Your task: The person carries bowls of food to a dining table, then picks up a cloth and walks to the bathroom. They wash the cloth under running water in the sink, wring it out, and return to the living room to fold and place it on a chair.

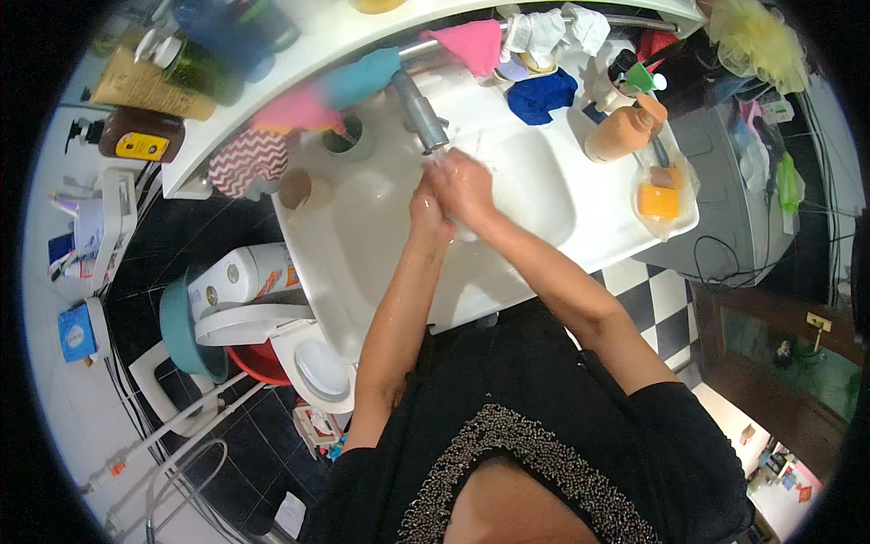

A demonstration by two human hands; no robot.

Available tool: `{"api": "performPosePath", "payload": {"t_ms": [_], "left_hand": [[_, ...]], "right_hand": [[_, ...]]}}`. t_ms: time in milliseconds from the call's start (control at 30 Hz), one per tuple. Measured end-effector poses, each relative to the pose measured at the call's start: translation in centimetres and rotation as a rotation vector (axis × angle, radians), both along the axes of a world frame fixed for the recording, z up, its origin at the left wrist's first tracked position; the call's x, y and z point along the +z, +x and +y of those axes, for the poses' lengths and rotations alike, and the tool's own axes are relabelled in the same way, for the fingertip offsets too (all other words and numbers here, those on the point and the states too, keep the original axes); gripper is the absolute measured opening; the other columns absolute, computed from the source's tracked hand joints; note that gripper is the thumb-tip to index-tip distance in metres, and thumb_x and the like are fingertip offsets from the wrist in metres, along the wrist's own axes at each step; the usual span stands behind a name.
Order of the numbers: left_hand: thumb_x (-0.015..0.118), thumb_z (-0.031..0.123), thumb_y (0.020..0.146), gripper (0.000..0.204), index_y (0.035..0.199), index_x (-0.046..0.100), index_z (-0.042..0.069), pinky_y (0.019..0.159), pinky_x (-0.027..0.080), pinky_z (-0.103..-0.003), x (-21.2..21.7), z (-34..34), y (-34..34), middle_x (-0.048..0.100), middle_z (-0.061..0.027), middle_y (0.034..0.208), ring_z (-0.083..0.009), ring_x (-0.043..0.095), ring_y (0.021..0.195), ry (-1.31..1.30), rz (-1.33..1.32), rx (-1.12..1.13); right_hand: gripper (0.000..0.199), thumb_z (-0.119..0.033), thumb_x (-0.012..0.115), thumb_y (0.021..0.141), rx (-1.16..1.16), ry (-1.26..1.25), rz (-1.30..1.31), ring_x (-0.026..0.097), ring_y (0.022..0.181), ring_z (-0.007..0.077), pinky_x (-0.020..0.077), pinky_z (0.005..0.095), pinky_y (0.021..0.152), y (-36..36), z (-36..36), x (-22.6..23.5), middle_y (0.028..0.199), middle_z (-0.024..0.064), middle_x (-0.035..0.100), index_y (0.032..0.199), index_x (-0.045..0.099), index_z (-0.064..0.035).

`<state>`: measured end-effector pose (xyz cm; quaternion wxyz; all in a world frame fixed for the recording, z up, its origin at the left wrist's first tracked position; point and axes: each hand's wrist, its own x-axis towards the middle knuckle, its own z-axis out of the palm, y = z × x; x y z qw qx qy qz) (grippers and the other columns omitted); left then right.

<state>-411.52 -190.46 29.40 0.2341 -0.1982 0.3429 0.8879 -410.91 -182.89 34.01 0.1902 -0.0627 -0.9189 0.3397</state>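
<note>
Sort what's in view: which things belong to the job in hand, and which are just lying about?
In use:
left hand and right hand, pressed together
tap, just above them
sink, beneath

Apparently just lying about, untouched:
blue cloth
peach pump bottle
orange block
yellow mesh puff

One wide fisheye view looks steeply down from the person's head (straight edges bow toward its dark, round rim), close above the black shirt [507, 363] and facing the white sink [603, 207], hands [464, 189] a little above centre.
</note>
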Motion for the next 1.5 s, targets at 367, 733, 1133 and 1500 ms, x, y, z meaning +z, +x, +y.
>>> {"api": "performPosePath", "payload": {"t_ms": [367,733,1133,1500], "left_hand": [[0.046,0.041,0.094,0.040,0.113,0.051,0.006,0.084,0.046,-0.036,-4.7,-1.7,-0.7,0.054,-0.0055,0.107,-0.0210,0.054,0.098,0.399,0.028,-0.133],[0.045,0.039,0.096,0.030,0.098,0.053,0.010,0.076,0.047,-0.032,-8.5,-2.6,-1.0,0.056,-0.0031,0.092,-0.0157,0.055,0.086,0.900,0.240,-0.313],[0.043,0.037,0.095,0.032,0.086,0.056,0.008,0.074,0.041,-0.024,0.3,-5.7,-2.9,0.055,-0.0029,0.087,-0.0123,0.051,0.080,-0.505,0.394,-0.002],[0.051,0.035,0.087,0.032,0.092,0.061,0.005,0.071,0.044,-0.029,-8.4,-9.6,0.1,0.061,-0.0047,0.078,-0.0173,0.056,0.074,-1.094,0.314,-0.634]], "right_hand": [[0.027,-0.023,0.054,0.082,0.121,-0.135,0.217,0.059,0.060,0.0332,0.0461,0.0419,0.056,1.9,-2.6,0.1,0.064,0.0138,0.060,0.063,0.060,-0.0051],[0.028,-0.033,0.048,0.089,0.208,0.054,-0.368,0.058,0.086,0.0328,0.0436,0.0459,0.077,0.1,-1.7,-5.0,0.091,0.0162,0.063,0.088,0.062,-0.0088],[0.029,-0.019,0.061,0.083,0.567,-0.722,-0.705,0.061,0.087,0.0188,0.0476,0.0303,0.077,0.7,2.9,-0.2,0.096,0.0099,0.064,0.109,0.062,-0.0057],[0.045,-0.014,0.057,0.083,0.200,-1.098,-0.412,0.054,0.109,0.0268,0.0457,0.0420,0.088,1.0,10.1,-4.3,0.119,0.0126,0.055,0.127,0.048,-0.0084]]}}
